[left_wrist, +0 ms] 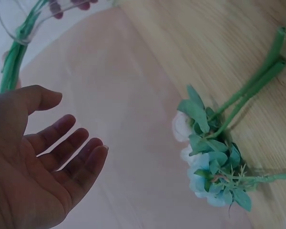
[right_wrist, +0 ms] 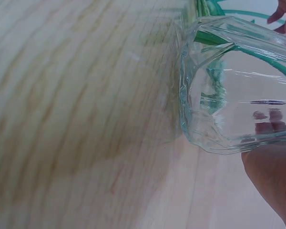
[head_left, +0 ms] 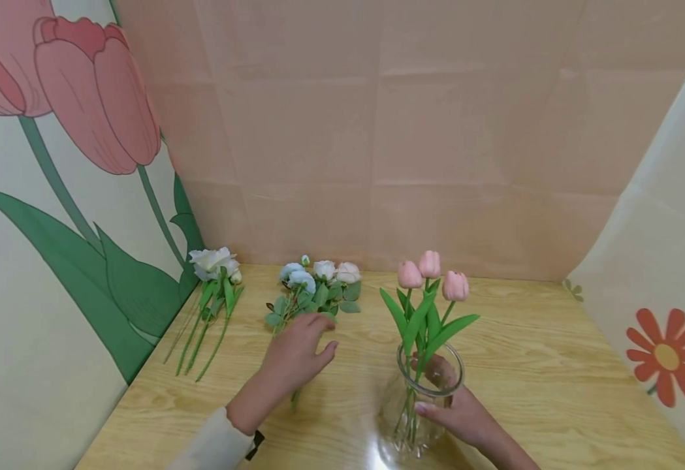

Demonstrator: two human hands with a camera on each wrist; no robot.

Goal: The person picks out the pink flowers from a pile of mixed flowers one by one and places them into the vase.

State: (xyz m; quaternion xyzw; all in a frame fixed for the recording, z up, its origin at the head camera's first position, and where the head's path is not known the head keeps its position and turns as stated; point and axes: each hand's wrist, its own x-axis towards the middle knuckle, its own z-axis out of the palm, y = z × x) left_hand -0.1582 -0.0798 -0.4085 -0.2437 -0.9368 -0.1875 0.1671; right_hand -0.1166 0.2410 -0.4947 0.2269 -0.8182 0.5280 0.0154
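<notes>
Glass vase [head_left: 430, 393] is standing upright on the wood-grain table [head_left: 524, 346], right of centre on the near side, and is holding three pink tulips [head_left: 429, 264], stems running down inside the glass, blooms rising above the rim. Right hand [head_left: 461, 411] is gripping the vase from its right side, thumb in front, fingers curving round behind the glass. Left hand [head_left: 300, 350] is hovering left of the vase, well apart from it; thumb and loosely bent fingers are lying apart, nothing between them. Key relation, my judgement: left hand to rose-like sprays [head_left: 321, 294]. These blue, white and pale-pink sprays are lying just beyond the left hand, the nearer of the two; long axis is running roughly near to far, blooms toward the pink backdrop [head_left: 377, 163], stems partly hiding behind the left hand, one stem end showing below it. Left wrist view is showing a gap between fingertips and sprays. To their left, a white-bloomed bunch [head_left: 213, 264] is lying with its stems also pointing nearward. The backdrop is rising behind everything.
</notes>
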